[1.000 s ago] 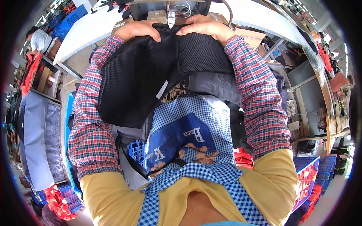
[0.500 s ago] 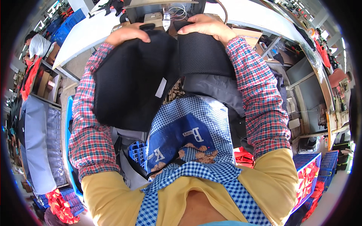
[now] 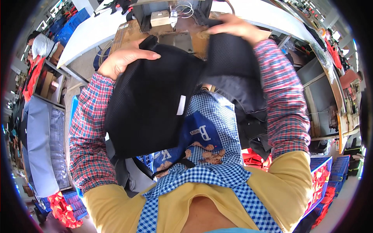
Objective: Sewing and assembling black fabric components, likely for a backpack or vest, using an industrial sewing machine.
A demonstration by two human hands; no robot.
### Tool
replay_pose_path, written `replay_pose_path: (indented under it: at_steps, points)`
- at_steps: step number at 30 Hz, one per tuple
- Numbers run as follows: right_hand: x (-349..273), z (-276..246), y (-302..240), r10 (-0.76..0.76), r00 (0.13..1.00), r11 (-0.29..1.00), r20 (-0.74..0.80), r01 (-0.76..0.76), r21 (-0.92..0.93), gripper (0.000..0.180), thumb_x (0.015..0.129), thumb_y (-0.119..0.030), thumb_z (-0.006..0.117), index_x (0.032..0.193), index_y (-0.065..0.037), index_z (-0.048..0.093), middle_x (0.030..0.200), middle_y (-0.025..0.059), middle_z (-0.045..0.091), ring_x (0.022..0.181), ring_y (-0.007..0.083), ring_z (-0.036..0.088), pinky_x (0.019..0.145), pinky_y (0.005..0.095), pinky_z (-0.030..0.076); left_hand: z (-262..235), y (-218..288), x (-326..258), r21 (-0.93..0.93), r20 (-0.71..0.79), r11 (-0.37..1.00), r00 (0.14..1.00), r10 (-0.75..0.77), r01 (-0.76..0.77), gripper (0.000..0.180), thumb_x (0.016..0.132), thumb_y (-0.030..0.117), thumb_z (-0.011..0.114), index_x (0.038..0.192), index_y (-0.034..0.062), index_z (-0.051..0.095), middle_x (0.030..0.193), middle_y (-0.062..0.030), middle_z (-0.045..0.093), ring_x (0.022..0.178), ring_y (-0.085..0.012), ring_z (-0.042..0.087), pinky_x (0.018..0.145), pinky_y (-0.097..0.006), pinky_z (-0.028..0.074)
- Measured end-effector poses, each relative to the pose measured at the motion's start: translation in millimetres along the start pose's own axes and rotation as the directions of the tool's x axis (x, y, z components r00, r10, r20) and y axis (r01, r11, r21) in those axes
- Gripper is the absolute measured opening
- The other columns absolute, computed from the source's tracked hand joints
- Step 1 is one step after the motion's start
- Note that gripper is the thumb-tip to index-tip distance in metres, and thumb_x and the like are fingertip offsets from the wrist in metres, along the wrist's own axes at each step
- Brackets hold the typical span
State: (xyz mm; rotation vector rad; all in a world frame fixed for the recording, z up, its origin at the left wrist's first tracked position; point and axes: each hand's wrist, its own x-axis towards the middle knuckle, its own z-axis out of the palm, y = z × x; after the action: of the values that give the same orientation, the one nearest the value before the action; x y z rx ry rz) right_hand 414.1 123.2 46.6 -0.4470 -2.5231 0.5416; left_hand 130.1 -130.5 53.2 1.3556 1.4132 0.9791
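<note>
My left hand (image 3: 123,59) is closed on the top edge of a black fabric panel (image 3: 151,105), its thumb lying across the front. The panel hangs over my lap, with a small white label (image 3: 181,105) near its right edge. My right hand (image 3: 239,29), slightly blurred, grips the top of a black mesh-textured fabric piece (image 3: 233,54). Dark grey cloth (image 3: 243,87) hangs below that piece. The two black parts meet between my hands; whether they are joined I cannot tell. The fingers of both hands are mostly hidden behind the cloth.
Ahead lies a worn wooden work surface (image 3: 128,37) with a metal plate (image 3: 175,40) and a small pale box (image 3: 160,18). White tables (image 3: 93,37) flank it. Blue crates with red pieces (image 3: 318,182) stand at the right. A person (image 3: 40,44) sits far left.
My right hand has moved right with the mesh piece, uncovering the work surface. My left hand has come down a little and nearer, and the labelled panel has shifted down and right.
</note>
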Motion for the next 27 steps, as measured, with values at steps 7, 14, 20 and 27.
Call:
replay_pose_path:
  at_steps: [7, 14, 20, 27]
  points:
    - [-67, -105, -33, 0.147, 0.957, 0.817, -0.250, -0.260, -0.514, 0.082, 0.080, -0.058, 0.070, 0.140, -0.007, 0.046, 0.136, 0.0168, 0.054, 0.126, 0.0328, 0.053, 0.103, 0.0428, 0.043, 77, 26, -53, -0.030, -0.034, 0.996, 0.996, -0.084, 0.083, 0.036, 0.088, 0.025, 0.071, 0.114, 0.0018, 0.062, 0.104, -0.0011, 0.065, 0.096, -0.0105, 0.059, 0.088, -0.024, 0.045]
    - [-119, 24, -180, -0.072, 0.912, 0.956, 0.404, -0.053, 0.289, 0.034, 0.084, -0.021, 0.077, 0.107, 0.001, 0.065, 0.092, 0.0043, 0.070, 0.088, 0.0131, 0.064, 0.081, 0.0288, 0.050, 120, 5, -68, -0.045, 0.094, 0.914, 0.909, 0.406, -0.404, 0.043, 0.100, 0.033, 0.054, 0.127, -0.0001, 0.056, 0.114, -0.0042, 0.064, 0.104, -0.0128, 0.060, 0.093, -0.026, 0.046]
    - [-157, -80, -184, -0.017, 0.991, 0.999, 0.135, 0.010, 0.054, 0.021, 0.085, -0.013, 0.074, 0.100, 0.002, 0.067, 0.084, 0.0020, 0.069, 0.077, 0.0064, 0.061, 0.072, 0.0239, 0.049, 94, -23, -116, 0.553, 0.278, 0.813, 0.960, 0.027, -0.183, 0.051, 0.092, 0.044, 0.063, 0.112, -0.0030, 0.062, 0.095, -0.0163, 0.066, 0.089, -0.0288, 0.063, 0.080, -0.037, 0.048]
    - [-158, -107, -175, 0.419, 0.906, 0.895, 0.057, -0.401, -0.195, 0.026, 0.088, -0.016, 0.072, 0.106, 0.002, 0.065, 0.094, 0.0011, 0.068, 0.088, 0.0075, 0.060, 0.084, 0.0228, 0.046, 143, 17, -150, 0.184, 0.486, 0.896, 0.830, 0.275, -0.405, 0.037, 0.087, 0.028, 0.071, 0.100, -0.0040, 0.058, 0.076, -0.0155, 0.064, 0.069, -0.0275, 0.064, 0.063, -0.036, 0.047]
